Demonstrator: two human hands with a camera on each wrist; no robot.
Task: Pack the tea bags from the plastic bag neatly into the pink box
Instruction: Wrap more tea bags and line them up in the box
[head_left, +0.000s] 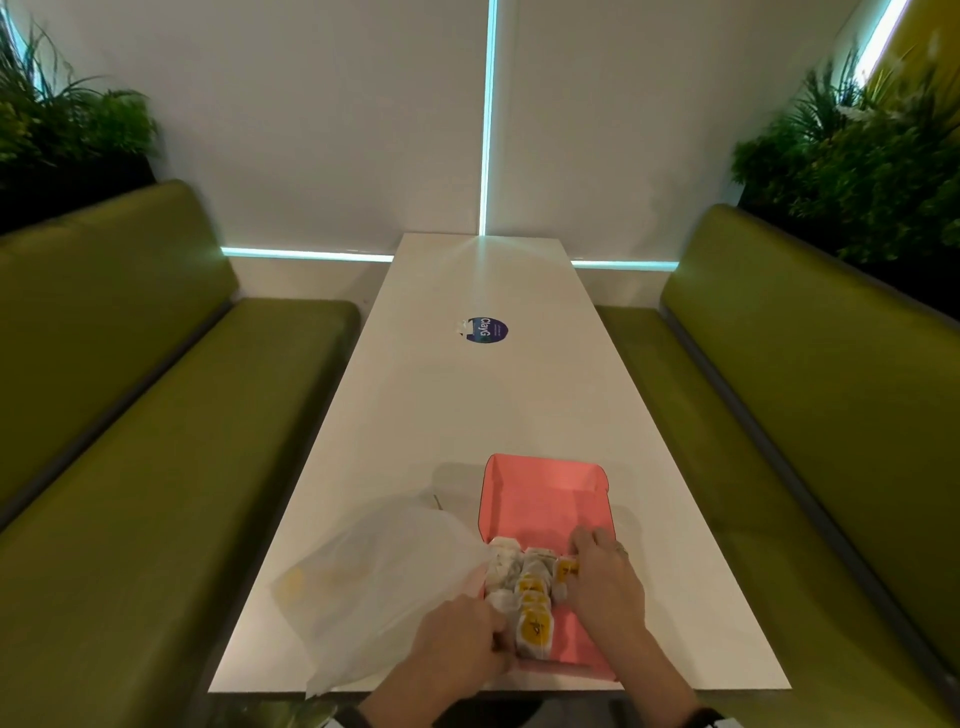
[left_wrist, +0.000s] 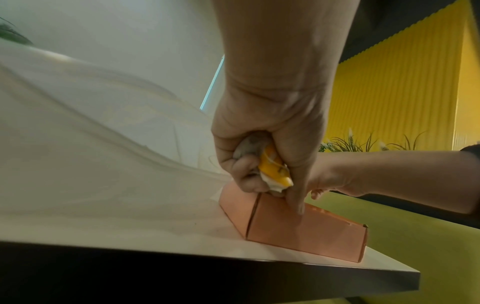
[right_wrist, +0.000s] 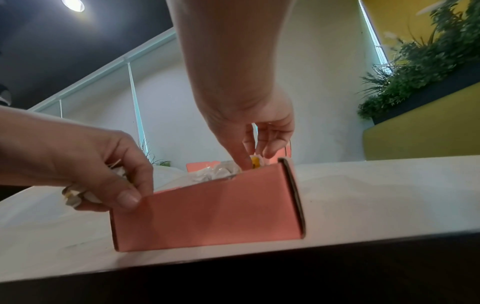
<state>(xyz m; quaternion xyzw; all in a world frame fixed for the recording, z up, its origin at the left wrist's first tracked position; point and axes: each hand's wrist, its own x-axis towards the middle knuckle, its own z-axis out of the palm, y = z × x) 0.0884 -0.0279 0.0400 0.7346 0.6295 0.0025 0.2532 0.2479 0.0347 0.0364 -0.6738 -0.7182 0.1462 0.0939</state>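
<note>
Where the long white worktop (head_left: 467, 405) runs away from the person toward a pale wall with thin cyan light strips, a green padded bench seat (head_left: 119, 395) flanks its left side, with dark leafy plants (head_left: 62, 119) behind the backrest. At the near left of the worktop lies a crumpled translucent plastic bag (head_left: 374, 582), touching the left wall of the open pink cardboard box (head_left: 545, 499). The left hand (head_left: 457, 639) is at the box's near left corner, its fingers curled round a bunch of white-and-yellow tea bags (left_wrist: 270, 164) while its thumb (right_wrist: 127, 197) presses on the outside of the near wall. Inside the box, packed tea bags (head_left: 530, 597) fill the near left part in rows; the far part shows bare pink floor. The right hand (head_left: 602, 582) reaches into the box from the right, fingers loosely bent with their tips down among the tea bags; whether it pinches one cannot be told. Farther along the worktop sits a round dark blue sticker (head_left: 485, 330). On the right stands a matching green bench seat (head_left: 810, 395) with more plants (head_left: 857, 150) and a yellow ribbed wall (left_wrist: 400, 86) beyond.
</note>
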